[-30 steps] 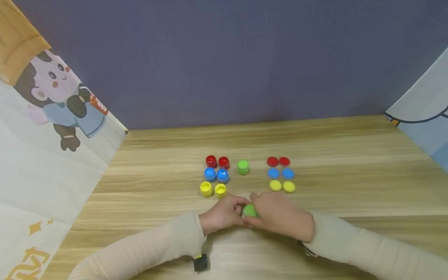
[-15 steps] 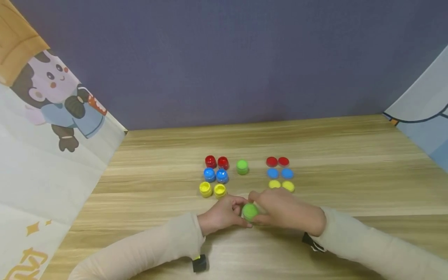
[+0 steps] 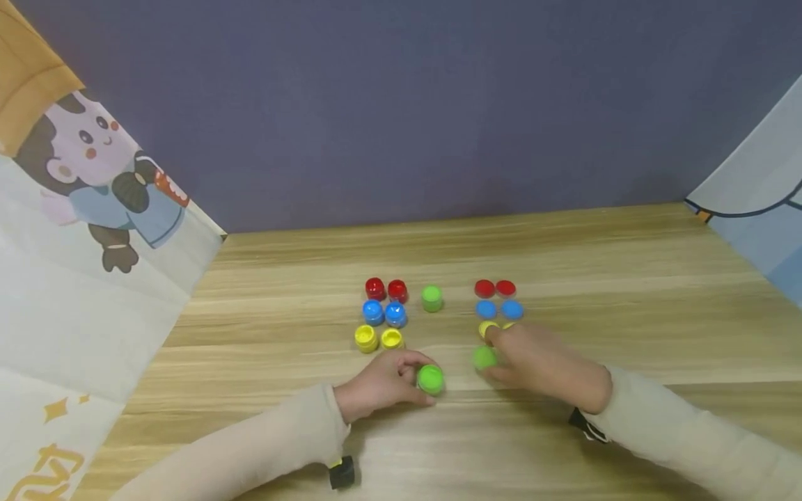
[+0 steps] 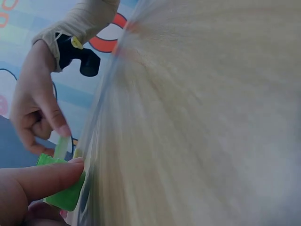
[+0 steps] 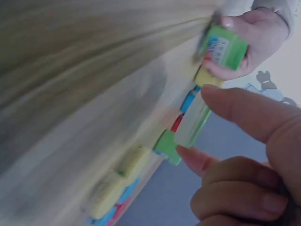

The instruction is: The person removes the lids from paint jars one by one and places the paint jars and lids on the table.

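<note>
My left hand [image 3: 390, 381] grips a small green paint jar [image 3: 430, 380] near the front of the table, its lid off and the green paint showing from above. A printed label shows on the jar's side in the right wrist view. To the right, my right hand [image 3: 545, 363] pinches a green lid [image 3: 484, 358] between thumb and forefinger, tilted on edge in the right wrist view [image 5: 193, 123]. The lid is held just in front of two yellow lids [image 3: 488, 328], which the right hand partly covers. A second green jar [image 3: 431, 298] stands capped farther back.
Open jars in red [image 3: 374, 289], blue [image 3: 372, 312] and yellow [image 3: 366, 338] stand in pairs left of centre. Red lids [image 3: 484, 289] and blue lids [image 3: 485, 309] lie in pairs to the right. A dark blue partition [image 3: 438, 111] rises behind the wooden table [image 3: 282, 278].
The green lid has come off the front jar. My right hand has carried it rightward toward the yellow lids, while my left hand, still gripping the jar, has shifted slightly left.
</note>
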Motion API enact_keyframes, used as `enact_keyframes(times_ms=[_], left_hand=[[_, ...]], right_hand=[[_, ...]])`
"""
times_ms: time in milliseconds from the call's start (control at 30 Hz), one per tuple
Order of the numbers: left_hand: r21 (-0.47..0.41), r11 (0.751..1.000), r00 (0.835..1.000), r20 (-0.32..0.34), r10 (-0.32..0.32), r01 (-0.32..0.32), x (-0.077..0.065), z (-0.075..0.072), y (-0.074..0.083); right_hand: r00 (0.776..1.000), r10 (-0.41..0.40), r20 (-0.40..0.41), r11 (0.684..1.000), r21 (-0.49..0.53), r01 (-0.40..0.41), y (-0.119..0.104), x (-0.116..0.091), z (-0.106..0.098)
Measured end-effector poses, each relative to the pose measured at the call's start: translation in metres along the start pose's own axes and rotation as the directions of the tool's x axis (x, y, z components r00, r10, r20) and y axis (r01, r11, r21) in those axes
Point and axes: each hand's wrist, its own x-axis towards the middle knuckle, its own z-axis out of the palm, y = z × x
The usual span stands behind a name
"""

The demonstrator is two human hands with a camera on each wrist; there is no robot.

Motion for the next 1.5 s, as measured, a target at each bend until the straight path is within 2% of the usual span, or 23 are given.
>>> enact_keyframes(times_ms=[433, 833, 933, 1100, 1167, 1300, 1400, 1500], left_hand=[[-0.030, 0.999, 0.999, -0.044, -0.014, 0.013, -0.017, -0.019, -0.012], [-0.024, 0.999, 0.994, -0.105, -0.034, 0.032, -0.024, -0.034, -0.022], [-0.023, 0.999, 0.993, -0.109, -0.041, 0.039, -0.024, -0.036, -0.023], [-0.015, 0.999, 0.993, -0.113, -0.035, 0.033, -0.025, -0.039, -0.023], [-0.018, 0.999, 0.993, -0.112, -0.032, 0.031, -0.024, -0.039, -0.023], [-0.029, 0.999, 0.993, -0.116, -0.023, 0.020, -0.024, -0.039, -0.024], [-0.037, 0.999, 0.993, -0.117, -0.018, 0.013, -0.024, -0.038, -0.024], [-0.042, 0.999, 0.993, -0.115, -0.016, 0.011, -0.023, -0.038, -0.025]], right_hand=[[0.997, 0.054, 0.051, 0.998, 0.018, -0.055, 0.013, -0.005, 0.007], [0.996, 0.083, 0.022, 0.996, 0.016, -0.083, 0.014, -0.004, 0.010], [0.996, 0.084, -0.017, 0.996, 0.011, -0.084, 0.014, -0.001, 0.007], [0.997, 0.025, -0.080, 0.999, 0.041, -0.022, 0.011, 0.014, -0.001], [0.998, 0.037, -0.052, 0.996, 0.080, -0.033, 0.009, 0.022, -0.004], [0.994, 0.107, 0.021, 0.984, 0.143, -0.109, 0.005, 0.043, -0.008], [0.992, 0.125, 0.031, 0.979, 0.159, -0.128, 0.005, 0.059, -0.007], [0.994, 0.110, 0.026, 0.979, 0.168, -0.113, 0.007, 0.072, -0.006]])
